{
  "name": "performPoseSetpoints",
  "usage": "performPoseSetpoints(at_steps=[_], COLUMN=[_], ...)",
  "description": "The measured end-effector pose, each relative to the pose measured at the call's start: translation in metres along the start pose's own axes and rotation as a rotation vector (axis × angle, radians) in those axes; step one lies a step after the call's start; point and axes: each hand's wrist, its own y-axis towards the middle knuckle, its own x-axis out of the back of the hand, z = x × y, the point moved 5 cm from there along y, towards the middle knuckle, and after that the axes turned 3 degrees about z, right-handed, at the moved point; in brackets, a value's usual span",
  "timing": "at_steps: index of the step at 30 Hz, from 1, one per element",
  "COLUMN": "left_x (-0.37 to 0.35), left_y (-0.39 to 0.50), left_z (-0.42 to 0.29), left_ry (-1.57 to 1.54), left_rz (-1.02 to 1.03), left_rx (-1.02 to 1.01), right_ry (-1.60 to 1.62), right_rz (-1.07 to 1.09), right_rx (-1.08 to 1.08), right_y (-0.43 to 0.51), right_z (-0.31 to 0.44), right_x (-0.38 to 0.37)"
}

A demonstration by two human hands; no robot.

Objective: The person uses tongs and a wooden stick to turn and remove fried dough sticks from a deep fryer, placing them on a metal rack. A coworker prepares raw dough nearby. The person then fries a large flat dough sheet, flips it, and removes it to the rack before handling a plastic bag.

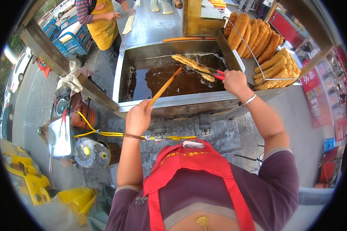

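A rectangular metal frying vat (173,99) holds dark oil. My left hand (138,118) grips a wooden stick (163,88) that slants over the vat, its far tip close beside a golden fried dough stick (188,62). Red-handled metal tongs (217,74) are in my right hand (235,82), their jaws at the dough stick's right part, above or at the oil; whether they pinch it I cannot tell. Right of the vat, many fried dough sticks (256,37) stand upright in a metal rack (247,65), with paler ones (280,69) lying nearer me.
A co-worker in a yellow apron (104,26) handles raw dough (128,24) at the metal worktable (150,29). An orange-brown rod (188,39) lies behind the vat. Below left are yellow gas hoses (110,134), a plastic jug (88,153) and a white tray (64,141) with tongs. A post (52,55) rises at left.
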Motion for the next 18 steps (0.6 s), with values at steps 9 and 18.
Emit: performPoseSetpoints(at_steps=[9,18], left_x=[-0.002,0.048], left_y=[-0.003,-0.044], left_z=[0.027,0.012], left_ry=[0.128,0.173], left_rz=[0.050,0.054], left_rx=[0.006,-0.007], right_ry=[0.115,0.614], right_rz=[0.111,-0.111], right_rx=[0.017,-0.429], right_y=[-0.045,-0.123], right_z=[0.030,-0.007], right_x=[-0.023,-0.082])
